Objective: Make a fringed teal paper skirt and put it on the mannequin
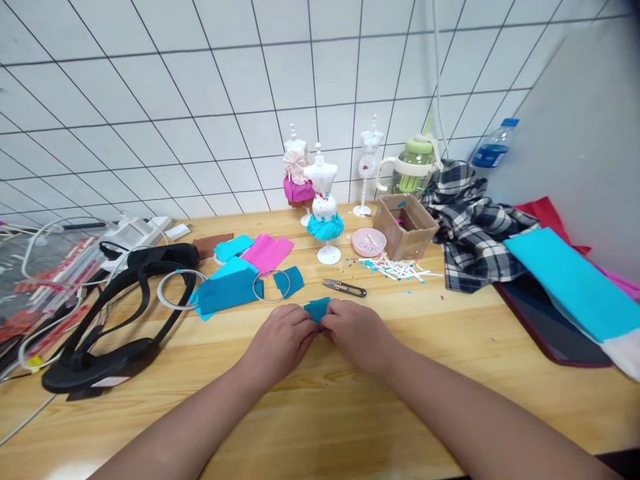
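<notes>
Between my two hands is a small piece of dark teal crepe paper, low over the wooden table. My left hand is closed on its left side, and my right hand pinches the right side; the fingertips and the paper's lower part are partly hidden. Just beyond my hands lie black-handled thread snips. A white mini dress form wearing a ruffled turquoise paper skirt stands farther back. To the left, two wire rings rest on or near a larger teal paper piece and a small teal piece.
A cardboard box, a pink dish and scattered white paper sticks are right of centre. Black headgear and cables occupy the left. Plaid cloth and turquoise paper lie right. Two more dress forms stand near the tiled wall.
</notes>
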Tool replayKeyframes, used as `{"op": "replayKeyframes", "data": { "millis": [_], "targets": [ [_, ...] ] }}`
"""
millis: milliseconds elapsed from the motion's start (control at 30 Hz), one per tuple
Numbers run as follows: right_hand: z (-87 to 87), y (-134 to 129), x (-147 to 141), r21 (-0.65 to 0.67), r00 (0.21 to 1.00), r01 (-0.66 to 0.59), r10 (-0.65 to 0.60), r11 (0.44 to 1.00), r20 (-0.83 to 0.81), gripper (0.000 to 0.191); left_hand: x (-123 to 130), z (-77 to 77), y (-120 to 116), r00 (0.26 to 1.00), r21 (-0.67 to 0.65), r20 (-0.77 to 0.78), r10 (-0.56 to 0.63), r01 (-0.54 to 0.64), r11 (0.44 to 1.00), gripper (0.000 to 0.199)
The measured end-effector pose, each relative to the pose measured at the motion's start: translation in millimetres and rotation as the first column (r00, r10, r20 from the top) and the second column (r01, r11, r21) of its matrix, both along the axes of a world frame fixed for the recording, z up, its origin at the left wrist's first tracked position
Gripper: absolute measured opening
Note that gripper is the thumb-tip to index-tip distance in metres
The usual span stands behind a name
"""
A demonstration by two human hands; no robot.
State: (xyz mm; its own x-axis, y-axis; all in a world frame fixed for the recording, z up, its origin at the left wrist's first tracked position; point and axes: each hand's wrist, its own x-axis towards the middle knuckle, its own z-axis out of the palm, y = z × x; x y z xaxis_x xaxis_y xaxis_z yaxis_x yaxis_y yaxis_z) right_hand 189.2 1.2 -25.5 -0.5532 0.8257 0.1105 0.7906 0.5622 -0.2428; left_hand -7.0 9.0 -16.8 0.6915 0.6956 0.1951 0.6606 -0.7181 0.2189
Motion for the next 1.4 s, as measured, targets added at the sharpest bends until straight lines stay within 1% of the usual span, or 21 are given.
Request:
{"op": "replayKeyframes", "data": {
  "millis": [133, 267, 367, 533, 667, 867, 1000, 1167, 1267, 1400],
  "targets": [
    [6.3, -2.1, -1.3, 0.004, 0.999, -0.024, 0.024, 1.0, 0.037, 0.017, -1.0, -3.6, -0.9, 1.0, 0.001, -0.01, 0.01, -0.01, 1.0, 0.019],
    [6.0, -1.6, -1.0, -0.039, 0.998, -0.029, 0.031, 0.999, 0.047, 0.016, -1.0, -5.9, -0.9, 0.999, -0.001, 0.001, 0.041, -0.041, 0.999, 0.017],
    [3.6, -0.4, -0.5, -0.045, 0.999, -0.009, 0.011, 0.999, 0.04, 0.015, -0.2, -5.1, -1.1, 1.0, -0.011, -0.01, 0.027, -0.028, 1.0, 0.018],
    [3.0, 0.5, 0.5, -0.033, 0.999, -0.023, 0.025, 0.999, 0.033, 0.014, -0.2, -3.0, -1.2, 1.0, 0.02, 0.014, 0.014, -0.014, 1.0, 0.019],
    [2.1, 0.8, 0.9, -0.024, 0.999, -0.025, 0.026, 0.999, 0.028, 0.013, -0.7, -0.2, -1.0, 1.0, 0.015, -0.025, -0.004, 0.004, 1.0, 0.019],
    [0.9, 0.9, -0.1, -0.047, 1.0, 0.007, -0.007, 0.999, 0.012, 0.014, -0.8, -3.2, 0.2, 0.998, 0.006, -0.016, 0.062, -0.062, 0.998, 0.019],
    [1.6, 0.7, -0.2, -0.07, 1.0, 0.017, -0.017, 0.997, -0.003, 0.014, -1.1, -3.7, 0.7, 0.999, 0.017, -0.014, 0.044, -0.044, 0.999, 0.022],
    [2.3, 0.5, 0.4, -0.034, 1.0, 0.008, -0.008, 0.999, -0.006, 0.013, -0.3, 0.8, 0.3, 1.0, 0.033, -0.012, 0.013, -0.012, 0.999, 0.02],
    [3.7, 0.2, 0.4, -0.052, 1.0, 0.029, -0.029, 0.998, 0.004, 0.014, -0.4, 0.3, -0.2, 0.999, 0.013, -0.03, 0.033, -0.033, 0.999, 0.021],
    [5.3, -0.2, 0.7, -0.071, 0.998, 0.055, -0.057, 0.996, -0.029, 0.013, -1.3, -2.7, 0.0, 0.998, -0.013, -0.026, 0.062, -0.062, 0.998, 0.02]
  ]
}}
